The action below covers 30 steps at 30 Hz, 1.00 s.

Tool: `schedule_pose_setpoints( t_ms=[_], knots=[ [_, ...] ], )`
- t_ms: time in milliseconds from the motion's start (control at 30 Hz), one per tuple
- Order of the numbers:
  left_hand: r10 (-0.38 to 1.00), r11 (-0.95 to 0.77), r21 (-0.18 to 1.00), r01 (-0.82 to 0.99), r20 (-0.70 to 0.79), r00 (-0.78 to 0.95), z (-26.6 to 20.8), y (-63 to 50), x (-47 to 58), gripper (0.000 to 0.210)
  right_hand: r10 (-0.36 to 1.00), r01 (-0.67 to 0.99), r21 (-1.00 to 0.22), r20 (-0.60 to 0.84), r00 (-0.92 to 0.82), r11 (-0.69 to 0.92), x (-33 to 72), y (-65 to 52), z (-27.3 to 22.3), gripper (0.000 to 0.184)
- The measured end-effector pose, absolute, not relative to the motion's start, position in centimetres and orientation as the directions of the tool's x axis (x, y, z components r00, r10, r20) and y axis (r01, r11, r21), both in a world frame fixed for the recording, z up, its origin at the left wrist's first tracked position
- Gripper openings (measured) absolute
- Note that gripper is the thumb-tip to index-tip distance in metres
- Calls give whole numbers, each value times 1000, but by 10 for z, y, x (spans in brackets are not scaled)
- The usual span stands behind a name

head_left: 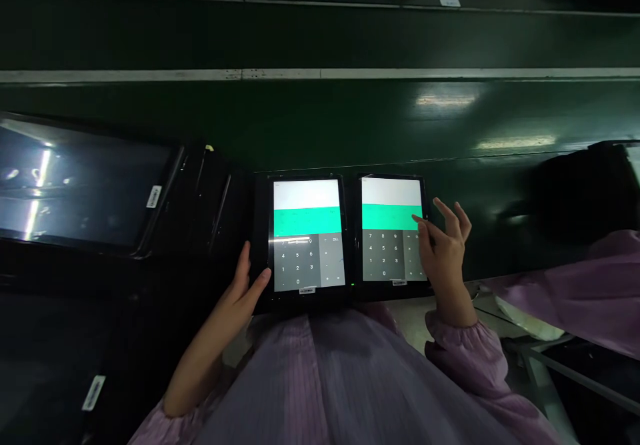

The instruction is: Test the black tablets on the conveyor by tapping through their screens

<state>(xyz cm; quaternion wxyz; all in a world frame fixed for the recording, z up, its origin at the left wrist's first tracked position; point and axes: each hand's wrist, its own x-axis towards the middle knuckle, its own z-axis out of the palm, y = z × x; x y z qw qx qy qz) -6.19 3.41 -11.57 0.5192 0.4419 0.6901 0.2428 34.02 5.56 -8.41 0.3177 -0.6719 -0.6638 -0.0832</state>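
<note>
Two tablets stand side by side at the bench's front edge. Both the left tablet [297, 261] and the right tablet [384, 248] show a calculator keypad under a green band and a white strip, with a small barcode label at the bottom. My left hand [243, 288] rests at the left tablet's lower left edge, thumb by the bezel and fingers apart. Over the right tablet, my right hand [445, 251] points its index finger at the green band; whether the tip touches the glass I cannot tell. Its other fingers are raised and spread.
A larger dark screen [80, 178] with a label lies at left, and another dark panel [45, 365] is below it. The green bench [320, 125] runs across behind the tablets. At right are a black object [585, 185] and a person's pink sleeve [575, 285].
</note>
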Motion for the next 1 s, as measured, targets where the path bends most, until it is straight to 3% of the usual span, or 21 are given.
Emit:
schedule_pose_setpoints(
  t_ms=[167,333,500,733,867,1000],
  knots=[
    [904,425,836,347,-412,-116,-134,48,-57,85,856,941,-324,511,85,100,337,54,-85,30],
    [889,457,839,294,-419,-186,-116,77,-34,81,825,955,-292,553,120,57,341,52,-86,32],
    [916,374,897,236,-318,-244,-108,100,-18,75,797,946,-314,590,130,78,329,53,-74,30],
    [966,180,906,383,-91,-241,-118,116,-6,55,887,879,-355,439,-144,318,239,64,-67,34],
    [973,92,893,440,14,-231,-126,115,-4,47,913,873,-360,359,-195,328,207,77,-74,35],
    [976,93,884,457,10,-218,-129,114,-6,46,926,870,-372,315,-209,323,202,87,-79,34]
  ],
)
